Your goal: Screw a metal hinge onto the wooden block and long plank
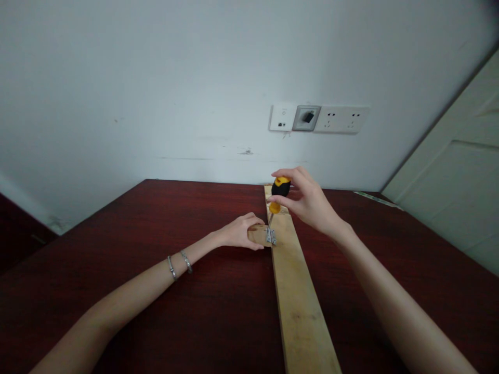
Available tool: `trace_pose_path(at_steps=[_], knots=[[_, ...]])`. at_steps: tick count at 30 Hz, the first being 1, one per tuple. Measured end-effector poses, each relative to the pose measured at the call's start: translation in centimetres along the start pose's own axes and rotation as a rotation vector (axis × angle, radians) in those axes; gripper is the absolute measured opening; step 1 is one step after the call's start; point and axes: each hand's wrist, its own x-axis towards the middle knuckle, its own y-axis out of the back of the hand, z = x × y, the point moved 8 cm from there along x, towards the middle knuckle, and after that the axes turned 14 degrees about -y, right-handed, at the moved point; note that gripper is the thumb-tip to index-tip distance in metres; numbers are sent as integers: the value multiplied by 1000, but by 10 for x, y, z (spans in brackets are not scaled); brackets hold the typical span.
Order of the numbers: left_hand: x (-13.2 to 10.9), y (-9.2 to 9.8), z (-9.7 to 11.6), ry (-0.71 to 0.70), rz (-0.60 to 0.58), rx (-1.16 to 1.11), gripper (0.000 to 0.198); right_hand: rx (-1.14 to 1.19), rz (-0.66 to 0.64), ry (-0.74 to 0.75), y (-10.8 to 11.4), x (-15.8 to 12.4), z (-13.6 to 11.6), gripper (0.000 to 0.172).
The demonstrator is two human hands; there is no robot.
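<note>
My right hand [302, 197] is closed round the black and yellow handle of a screwdriver [281, 187], with its shaft slanting down. The tip meets a small silver metal hinge [271, 237]. This hinge spans the joint between a small wooden block [257, 235] and a long wooden plank [298, 291]. On the left, my left hand [244, 231] grips the block, thumb on the near edge and fingers on the far edge. Whether a screw sits under the tip is too small to make out.
The dark red table [187, 311] reaches back to a white wall [175, 93]. Wall sockets [341, 119] sit above its far edge. A thin flat strip [378, 200] lies at the far right, near a pale panelled door [460, 171].
</note>
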Motion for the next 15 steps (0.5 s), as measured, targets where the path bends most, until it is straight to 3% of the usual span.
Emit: trace_pose_path(at_steps=[8, 15], knots=[[0, -2, -1, -14, -16, 6, 64, 118, -106, 22, -2, -1, 1, 47], [0, -1, 0, -19, -17, 5, 62, 102, 14, 52, 1, 1, 5, 38]])
